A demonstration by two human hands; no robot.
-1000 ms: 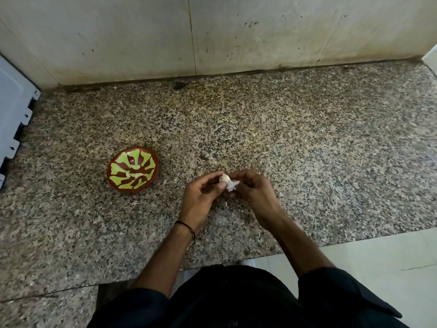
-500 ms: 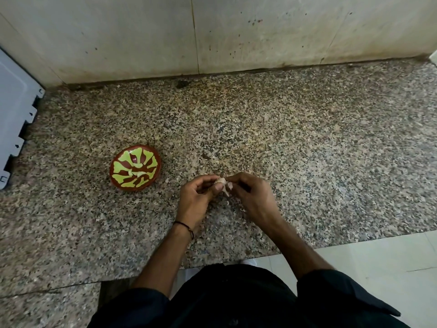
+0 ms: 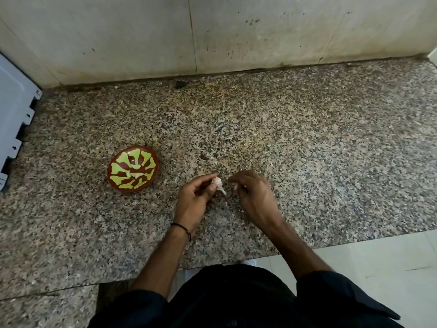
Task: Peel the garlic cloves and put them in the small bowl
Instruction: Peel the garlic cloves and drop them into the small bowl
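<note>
A pale garlic clove (image 3: pixel 217 181) with a strip of skin hanging from it is pinched between the thumb and fingers of my left hand (image 3: pixel 195 198), just above the granite counter. My right hand (image 3: pixel 254 194) is a little to its right, fingers curled, pinching a small white piece of skin (image 3: pixel 235 185). The small red-brown bowl (image 3: pixel 133 171) with a green pattern sits on the counter to the left of my left hand; whether it holds anything, I cannot tell.
The speckled granite counter (image 3: pixel 307 150) ends at a stained wall (image 3: pixel 236 31) behind. A white plastic panel (image 3: pixel 14 114) leans at the far left. The counter's front edge and pale floor tiles (image 3: pixel 378 268) lie at the lower right.
My hands were joined on the clove; now they have drawn apart, the right hand pulling a piece of skin away to the right.
</note>
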